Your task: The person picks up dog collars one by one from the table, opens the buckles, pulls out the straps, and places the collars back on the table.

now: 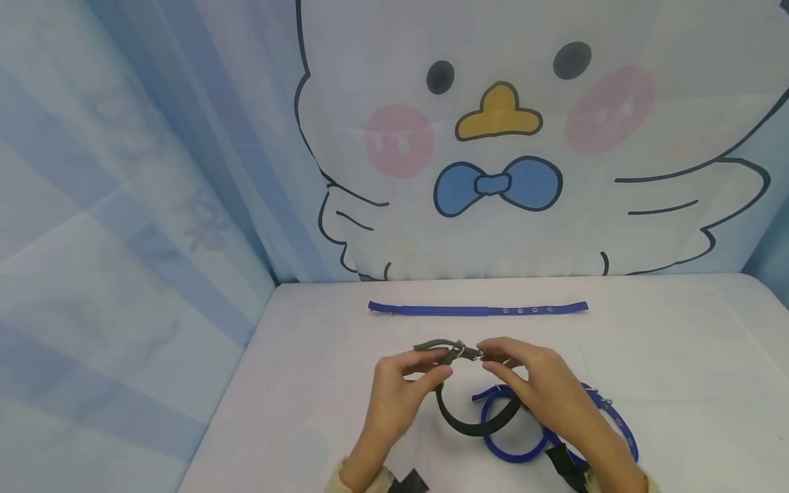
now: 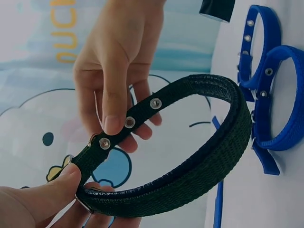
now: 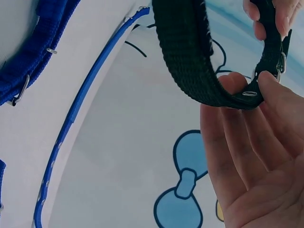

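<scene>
A dark green collar [image 1: 471, 429] of woven strap, with metal eyelets and a buckle [image 1: 458, 348], is held up over the table, bent into a loop. My left hand [image 1: 397, 390] pinches it beside the buckle between thumb and fingers. On the opposite side, my right hand [image 1: 542, 383] pinches the eyelet part of the strap. In the left wrist view the right thumb [image 2: 114, 107] lies over the strap close to an eyelet. The strap's free end sticks out past the buckle, to the left in the head view.
A blue collar [image 1: 444, 311] lies stretched straight across the back of the table [image 1: 296, 356]. Two more blue collars, one a round loop [image 1: 514, 457], one [image 1: 625, 431] partly behind my right forearm, lie at the front right. A printed curtain [image 1: 493, 239] hangs behind the table.
</scene>
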Available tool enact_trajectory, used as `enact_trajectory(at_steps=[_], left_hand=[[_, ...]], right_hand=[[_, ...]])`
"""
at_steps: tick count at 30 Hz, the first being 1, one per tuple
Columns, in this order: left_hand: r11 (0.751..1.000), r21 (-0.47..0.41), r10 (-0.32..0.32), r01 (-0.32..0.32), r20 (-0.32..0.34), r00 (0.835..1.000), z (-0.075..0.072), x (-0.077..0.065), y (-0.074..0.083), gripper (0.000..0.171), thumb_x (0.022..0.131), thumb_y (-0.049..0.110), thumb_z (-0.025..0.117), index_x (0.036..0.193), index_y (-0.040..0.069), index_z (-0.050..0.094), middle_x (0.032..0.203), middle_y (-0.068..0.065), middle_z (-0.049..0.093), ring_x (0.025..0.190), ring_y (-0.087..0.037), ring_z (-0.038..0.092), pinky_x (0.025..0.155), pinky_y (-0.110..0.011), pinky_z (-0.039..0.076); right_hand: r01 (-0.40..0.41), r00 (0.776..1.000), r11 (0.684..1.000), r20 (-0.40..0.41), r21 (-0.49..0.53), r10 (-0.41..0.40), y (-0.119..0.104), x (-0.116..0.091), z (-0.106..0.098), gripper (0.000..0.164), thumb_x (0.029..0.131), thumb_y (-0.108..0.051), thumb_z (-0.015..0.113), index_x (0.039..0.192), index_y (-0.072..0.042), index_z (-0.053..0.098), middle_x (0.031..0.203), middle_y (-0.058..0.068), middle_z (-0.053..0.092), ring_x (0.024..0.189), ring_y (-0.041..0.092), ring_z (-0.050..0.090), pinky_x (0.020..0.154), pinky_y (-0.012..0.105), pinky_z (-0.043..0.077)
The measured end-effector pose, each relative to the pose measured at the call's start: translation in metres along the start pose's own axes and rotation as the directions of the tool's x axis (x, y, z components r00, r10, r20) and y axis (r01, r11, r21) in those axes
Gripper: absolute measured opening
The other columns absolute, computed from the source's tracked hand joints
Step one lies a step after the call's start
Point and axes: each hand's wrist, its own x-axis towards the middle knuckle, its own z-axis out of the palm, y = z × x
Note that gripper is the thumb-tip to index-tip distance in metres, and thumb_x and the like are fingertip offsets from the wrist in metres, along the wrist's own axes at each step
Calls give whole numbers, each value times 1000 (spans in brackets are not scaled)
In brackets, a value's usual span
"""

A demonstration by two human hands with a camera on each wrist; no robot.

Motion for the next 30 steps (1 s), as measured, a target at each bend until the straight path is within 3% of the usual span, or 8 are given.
enact_trajectory(at_steps=[12,21,30], left_hand=[[1000,5,20,-19,-61,998,-12,3,1,24,85,20,80,106,11,77,106,-4,76,93,-16,72,74,-22,60],[1000,-8,26,-27,-82,996,-12,5,-1,27,86,16,78,112,9,75,110,-7,75,95,-19,71,74,-24,61],[997,73,25,-13,-161,987,-13,7,2,26,85,20,80,110,16,76,106,1,75,93,-14,71,76,-21,60]], right_hand=[[18,1000,1000,-22,-24,-18,5,2,-4,23,91,-15,73,114,-16,70,101,-6,75,94,16,71,75,32,61],[-5,999,999,40,-32,6,11,2,-14,32,89,-10,74,120,-12,66,100,-1,75,90,18,72,72,32,62],[-43,999,998,21,-47,44,17,-3,-24,35,87,-6,75,121,-12,65,97,-1,73,87,17,71,70,31,62]])
